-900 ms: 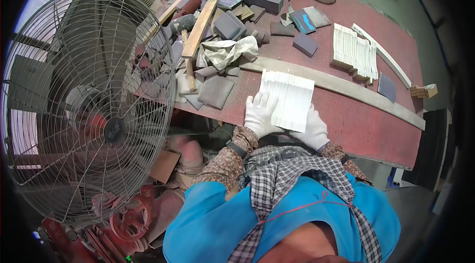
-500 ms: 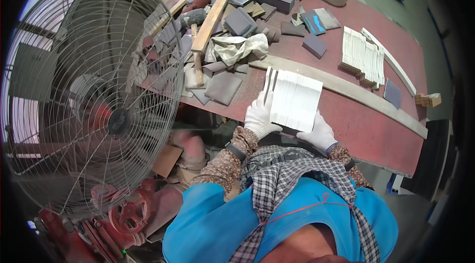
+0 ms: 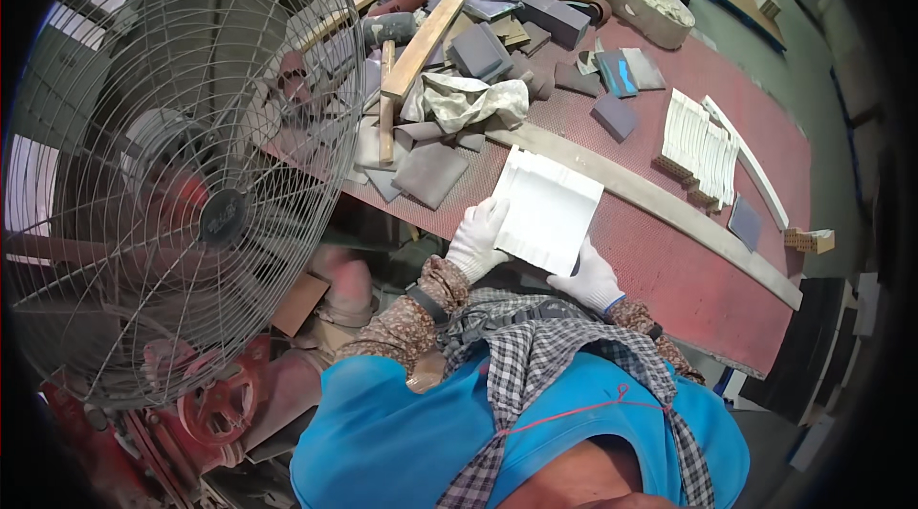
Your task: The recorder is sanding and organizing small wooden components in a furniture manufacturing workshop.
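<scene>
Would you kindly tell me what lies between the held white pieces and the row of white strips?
In the head view, a long pale bar lies there on the red tabletop.

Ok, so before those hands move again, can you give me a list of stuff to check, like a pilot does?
1) Gloves on: ok. The left hand and right hand both wear white gloves.
2) Both sides held: ok. One hand is at each side of the bundle of white strips.
3) Every strip in it lined up: cannot tell; the edges are too small.
4) Other stack of white strips neat: not ok. Its near ends are stepped.
5) Hands away from the caged fan: ok. There's a gap between its guard and the left hand.
</scene>
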Demonstrator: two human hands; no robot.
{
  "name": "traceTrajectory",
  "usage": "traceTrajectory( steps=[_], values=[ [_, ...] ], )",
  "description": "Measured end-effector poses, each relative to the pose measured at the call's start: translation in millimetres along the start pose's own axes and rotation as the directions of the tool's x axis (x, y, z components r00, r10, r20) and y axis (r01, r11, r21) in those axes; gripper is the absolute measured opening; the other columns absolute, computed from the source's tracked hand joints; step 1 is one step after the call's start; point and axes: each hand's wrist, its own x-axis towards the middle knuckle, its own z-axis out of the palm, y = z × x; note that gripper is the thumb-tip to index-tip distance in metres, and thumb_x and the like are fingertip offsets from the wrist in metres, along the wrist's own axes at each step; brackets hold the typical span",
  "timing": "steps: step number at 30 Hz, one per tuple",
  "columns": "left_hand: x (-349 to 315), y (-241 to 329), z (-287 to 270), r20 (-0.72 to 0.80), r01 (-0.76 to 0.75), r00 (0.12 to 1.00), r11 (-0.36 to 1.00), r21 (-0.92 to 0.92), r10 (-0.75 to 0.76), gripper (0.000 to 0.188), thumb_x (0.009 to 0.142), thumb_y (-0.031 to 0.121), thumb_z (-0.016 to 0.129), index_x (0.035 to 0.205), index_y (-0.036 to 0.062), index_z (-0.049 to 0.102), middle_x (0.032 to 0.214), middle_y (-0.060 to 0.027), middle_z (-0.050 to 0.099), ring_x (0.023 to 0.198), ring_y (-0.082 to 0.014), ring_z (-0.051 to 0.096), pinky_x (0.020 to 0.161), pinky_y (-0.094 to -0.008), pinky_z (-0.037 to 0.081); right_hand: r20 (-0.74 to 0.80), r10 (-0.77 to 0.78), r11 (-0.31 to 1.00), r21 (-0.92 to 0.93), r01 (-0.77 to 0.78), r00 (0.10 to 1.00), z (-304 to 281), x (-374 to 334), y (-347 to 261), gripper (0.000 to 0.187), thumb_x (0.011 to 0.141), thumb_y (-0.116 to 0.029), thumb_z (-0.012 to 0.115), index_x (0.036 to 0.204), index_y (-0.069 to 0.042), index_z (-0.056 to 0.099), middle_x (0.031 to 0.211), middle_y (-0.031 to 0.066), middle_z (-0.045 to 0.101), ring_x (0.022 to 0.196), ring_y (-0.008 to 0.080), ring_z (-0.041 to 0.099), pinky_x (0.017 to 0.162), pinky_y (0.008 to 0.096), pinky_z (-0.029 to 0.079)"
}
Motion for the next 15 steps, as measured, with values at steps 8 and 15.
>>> traceTrajectory(
  steps=[8, 15],
  values=[
    [19, -18, -12, 0.064, -0.057, 0.996, 0.998, -0.035, 0.060, 0.113, 0.054, 0.024, 0.095, 0.151, 0.0049, 0.042, 0.139, -0.0183, 0.047, 0.124, -0.0417, 0.049, 0.106, -0.0464, 0.047, -0.016, 0.006, 0.999, -0.052, -0.007, 1.000, 1, 15, 2, 0.113, 0.070, -0.043, 0.089, 0.157, -0.006, 0.028, 0.139, 0.0232, 0.060, 0.120, 0.0372, 0.066, 0.102, 0.0417, 0.054],
    [-4, -35, -19, 0.087, 0.093, 0.992, 0.995, -0.036, -0.090, 0.118, 0.060, 0.024, 0.096, 0.155, 0.0006, 0.031, 0.132, -0.0229, 0.054, 0.126, -0.0415, 0.051, 0.107, -0.0470, 0.047, 0.029, 0.049, 0.988, -0.147, -0.044, 0.998, -8, 5, -5, 0.123, 0.069, -0.046, 0.090, 0.161, -0.008, 0.018, 0.140, 0.0237, 0.059, 0.121, 0.0369, 0.065, 0.102, 0.0418, 0.054]
  ],
)
